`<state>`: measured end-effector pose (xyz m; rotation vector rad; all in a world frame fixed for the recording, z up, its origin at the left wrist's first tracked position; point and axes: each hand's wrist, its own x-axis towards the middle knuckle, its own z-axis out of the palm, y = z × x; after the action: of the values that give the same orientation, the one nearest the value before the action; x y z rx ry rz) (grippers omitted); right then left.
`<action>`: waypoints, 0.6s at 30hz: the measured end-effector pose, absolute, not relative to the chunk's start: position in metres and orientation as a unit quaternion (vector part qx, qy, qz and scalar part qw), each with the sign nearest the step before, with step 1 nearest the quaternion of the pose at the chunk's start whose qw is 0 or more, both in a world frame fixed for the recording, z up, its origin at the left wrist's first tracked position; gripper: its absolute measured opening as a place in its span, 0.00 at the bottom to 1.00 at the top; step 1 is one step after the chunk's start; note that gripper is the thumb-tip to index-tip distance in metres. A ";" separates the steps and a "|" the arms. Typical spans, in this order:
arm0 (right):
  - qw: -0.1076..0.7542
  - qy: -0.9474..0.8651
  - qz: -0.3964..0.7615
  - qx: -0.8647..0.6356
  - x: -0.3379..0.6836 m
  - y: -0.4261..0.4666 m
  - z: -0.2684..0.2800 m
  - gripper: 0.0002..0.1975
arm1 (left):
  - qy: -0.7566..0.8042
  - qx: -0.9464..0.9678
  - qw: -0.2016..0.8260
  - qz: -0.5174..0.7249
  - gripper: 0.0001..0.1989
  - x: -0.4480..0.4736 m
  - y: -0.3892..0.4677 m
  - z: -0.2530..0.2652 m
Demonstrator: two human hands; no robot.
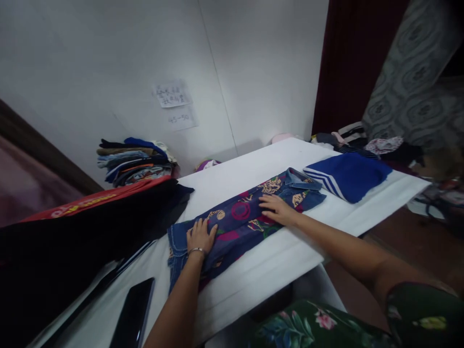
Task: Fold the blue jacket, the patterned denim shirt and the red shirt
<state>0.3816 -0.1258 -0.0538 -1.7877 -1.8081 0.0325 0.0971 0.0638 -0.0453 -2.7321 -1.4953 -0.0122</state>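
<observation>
Shirt [241, 210], denim and patterned, lying on the white surface [232, 297]; landmark for all places given. Its long axis runs obliquely, the collar [295, 180] pointing away from the wearer and rightward, the stitched end nearer and leftward. Left hand [200, 237]: palm down on the shirt near its stitched end, fingers extended, gripping nothing. Right hand [277, 209]: loosely spread over the shirt toward the collar, gripping nothing; palm pressure cannot be told. Step in hand, as judged: smoothing or steadying the shirt. The next move seems to call for light, even pressure along the long axis. Beyond the collar, blue cloth [348, 175]; beyond the stitched end, black clothes [72, 251]; wearer's side of that end, phone [132, 314].
</observation>
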 end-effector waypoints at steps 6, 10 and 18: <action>0.267 -0.414 -0.106 -0.864 0.488 -0.184 -0.048 0.21 | -0.483 -0.875 0.030 -0.006 0.30 0.099 0.065 -0.048; 0.231 -0.284 -0.044 -0.929 0.531 -0.208 -0.055 0.25 | -0.482 -0.876 0.026 -0.014 0.31 0.101 0.064 -0.047; 0.301 -0.290 -0.043 -0.907 0.558 -0.203 -0.066 0.20 | -0.482 -0.875 0.026 -0.017 0.30 0.101 0.063 -0.047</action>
<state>0.5577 -0.2025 -0.0659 -2.4072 -0.7685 -0.1136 0.1013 0.0629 -0.0468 -2.7052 -1.4909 -0.0540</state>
